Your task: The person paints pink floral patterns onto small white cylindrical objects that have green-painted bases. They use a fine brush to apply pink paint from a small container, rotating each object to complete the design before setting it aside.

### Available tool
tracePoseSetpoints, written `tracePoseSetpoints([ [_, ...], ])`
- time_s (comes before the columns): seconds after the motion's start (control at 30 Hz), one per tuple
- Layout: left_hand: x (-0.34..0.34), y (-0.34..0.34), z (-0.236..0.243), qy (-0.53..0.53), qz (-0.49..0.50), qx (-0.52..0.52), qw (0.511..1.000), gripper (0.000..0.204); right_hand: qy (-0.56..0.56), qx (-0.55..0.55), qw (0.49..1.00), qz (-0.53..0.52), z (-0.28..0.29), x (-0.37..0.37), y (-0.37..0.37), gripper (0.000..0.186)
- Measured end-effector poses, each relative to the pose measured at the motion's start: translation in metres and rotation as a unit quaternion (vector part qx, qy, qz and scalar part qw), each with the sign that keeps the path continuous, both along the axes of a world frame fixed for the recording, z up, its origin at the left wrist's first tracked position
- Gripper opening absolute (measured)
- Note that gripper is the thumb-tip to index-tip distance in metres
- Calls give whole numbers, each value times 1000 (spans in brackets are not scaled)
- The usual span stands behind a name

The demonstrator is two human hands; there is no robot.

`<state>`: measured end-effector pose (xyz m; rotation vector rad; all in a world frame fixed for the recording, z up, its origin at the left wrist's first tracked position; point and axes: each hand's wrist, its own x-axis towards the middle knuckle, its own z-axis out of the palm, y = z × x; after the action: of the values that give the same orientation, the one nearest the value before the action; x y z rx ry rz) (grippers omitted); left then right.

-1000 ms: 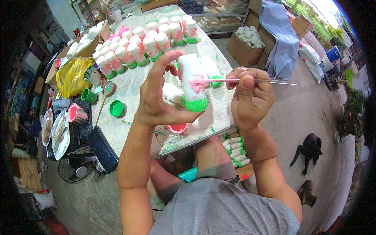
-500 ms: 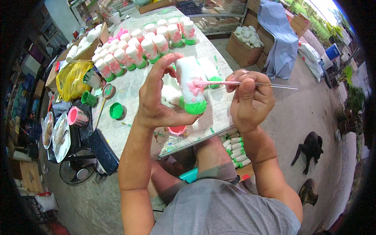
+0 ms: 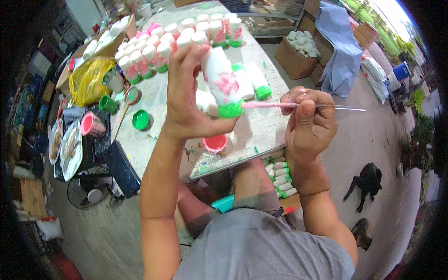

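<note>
My left hand point(image 3: 181, 100) grips a white cylinder-shaped piece point(image 3: 217, 70) between its fingers and thumb. Pink petal marks are on the piece's side, and its lower end is green; it leans slightly. In my right hand point(image 3: 310, 125) a thin paintbrush point(image 3: 262, 105) with a clear handle is pinched. The brush's pink tip is at the right side of the green end; whether it touches cannot be told. Below the piece, a cup of pink paint point(image 3: 215, 143) stands on the table point(image 3: 186, 9). More white pieces with green ends point(image 3: 257, 80) lie behind the held one.
Rows of painted white pieces point(image 3: 164, 49) stand at the far side. To the left are a green paint pot point(image 3: 141, 120), a pink paint container point(image 3: 92, 124) and a yellow plastic bag point(image 3: 87, 84). A box of green-ended pieces point(image 3: 281, 175) is beside my leg. A black dog point(image 3: 366, 183) lies right.
The brush tip has moved from the pink flower on the side down to the green end. The held piece has tilted and shifted slightly up and left.
</note>
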<state>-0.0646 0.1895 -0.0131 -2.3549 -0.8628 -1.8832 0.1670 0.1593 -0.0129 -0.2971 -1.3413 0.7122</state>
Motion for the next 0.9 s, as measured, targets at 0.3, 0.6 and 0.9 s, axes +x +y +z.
tracePoseSetpoints([
  [0.3, -18, 17, -12, -74, -36, -3, 997, 123, -337, 14, 941, 22, 16, -14, -21, 16],
  [0.6, -24, 19, -11, -72, -11, 4, 997, 123, -487, 70, 870, 12, -3, -34, -9, 6],
  [0.9, -23, 21, -14, -72, -19, 15, 997, 121, -407, -4, 912, 48, 10, -12, -8, 10],
])
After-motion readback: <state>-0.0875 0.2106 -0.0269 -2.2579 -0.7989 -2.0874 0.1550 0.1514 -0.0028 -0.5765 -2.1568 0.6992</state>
